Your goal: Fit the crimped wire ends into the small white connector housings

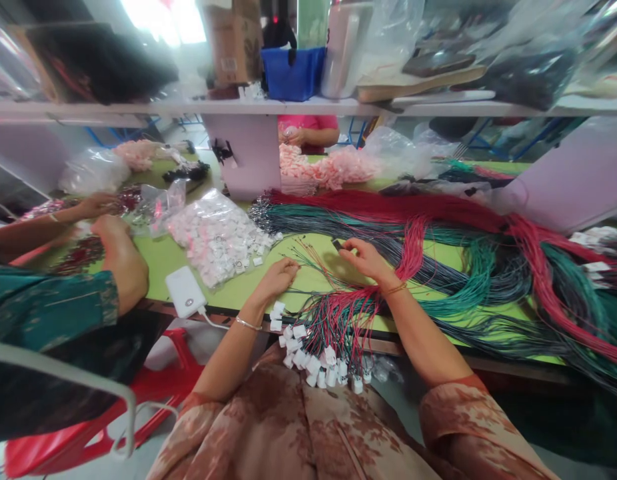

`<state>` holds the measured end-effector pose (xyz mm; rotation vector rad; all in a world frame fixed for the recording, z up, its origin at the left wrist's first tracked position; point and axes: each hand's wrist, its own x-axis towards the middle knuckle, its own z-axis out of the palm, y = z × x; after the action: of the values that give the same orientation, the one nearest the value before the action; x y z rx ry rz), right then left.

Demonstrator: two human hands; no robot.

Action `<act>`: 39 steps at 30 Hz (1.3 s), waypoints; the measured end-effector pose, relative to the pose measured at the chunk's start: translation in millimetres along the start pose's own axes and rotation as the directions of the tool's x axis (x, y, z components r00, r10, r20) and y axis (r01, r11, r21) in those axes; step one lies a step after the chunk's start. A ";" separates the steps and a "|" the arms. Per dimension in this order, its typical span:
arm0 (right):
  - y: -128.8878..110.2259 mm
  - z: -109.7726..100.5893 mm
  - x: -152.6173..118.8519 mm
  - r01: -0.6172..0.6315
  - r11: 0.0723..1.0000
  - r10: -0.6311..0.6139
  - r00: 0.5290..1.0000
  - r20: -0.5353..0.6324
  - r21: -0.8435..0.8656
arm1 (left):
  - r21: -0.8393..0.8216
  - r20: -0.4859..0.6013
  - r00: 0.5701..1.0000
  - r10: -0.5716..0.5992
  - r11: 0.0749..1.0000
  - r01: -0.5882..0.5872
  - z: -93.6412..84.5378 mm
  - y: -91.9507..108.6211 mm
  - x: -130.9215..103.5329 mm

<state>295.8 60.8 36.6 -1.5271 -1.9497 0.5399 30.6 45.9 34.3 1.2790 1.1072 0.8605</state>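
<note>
My left hand [277, 279] is low over the green table, its fingers pinched together at the ends of thin wires, seemingly on one wire. My right hand [364, 259] holds a small black block [337, 245] between thumb and fingertips; its exact kind is too small to tell. Loose wire ends [311, 257] fan out on the table between both hands. Below them, a bundle of red and green wires [338, 313] hangs over the table's front edge, with white connectors [313, 363] at its lower ends, against my lap.
Long red wires [388, 205] and dark and teal wires [478, 273] cover the right side. Left of my hands are a bag of white connectors [213, 237] and a white power bank [185, 292]. A co-worker's arm [121, 257] is farther left. A shelf [178, 110] crosses above.
</note>
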 end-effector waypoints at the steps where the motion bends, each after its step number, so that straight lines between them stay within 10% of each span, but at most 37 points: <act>1: -12.4 0.8 -3.4 0.040 0.988 -0.044 0.999 0.026 0.146 | 0.001 -0.031 1.000 -0.002 1.000 0.002 1.3 -0.8 0.8; 5: -54.5 11.8 -17.9 0.084 0.892 -0.172 0.972 0.161 0.444 | 0.025 -0.075 0.997 -0.025 0.999 0.027 6.2 2.0 2.5; 21: -56.7 65.1 -33.3 0.215 0.947 -0.238 0.968 0.075 0.238 | 0.523 -0.116 0.954 0.276 0.834 -0.177 4.7 10.2 -2.4; 28: -63.6 54.2 -18.9 0.149 0.961 -0.092 0.966 -0.241 0.232 | 0.454 -0.095 0.944 0.316 0.858 -0.241 5.5 4.9 -3.0; 32: -61.5 55.7 12.7 -0.064 0.923 0.032 0.996 0.088 0.378 | 0.558 -0.028 0.911 0.410 0.763 -0.326 9.9 4.6 -5.8; 35: -64.4 66.0 29.3 -0.269 0.787 0.070 0.933 0.354 0.555 | 0.670 0.082 0.861 0.502 0.612 -0.421 13.7 2.9 -8.7; 39: -76.4 75.4 35.5 -0.323 0.573 0.177 0.946 0.272 0.753 | 0.711 0.025 0.873 0.487 0.605 -0.358 16.5 -5.0 -10.3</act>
<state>184.2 78.8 37.2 -1.1578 -1.2554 1.4805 43.0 30.8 30.1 2.2202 1.3573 0.9454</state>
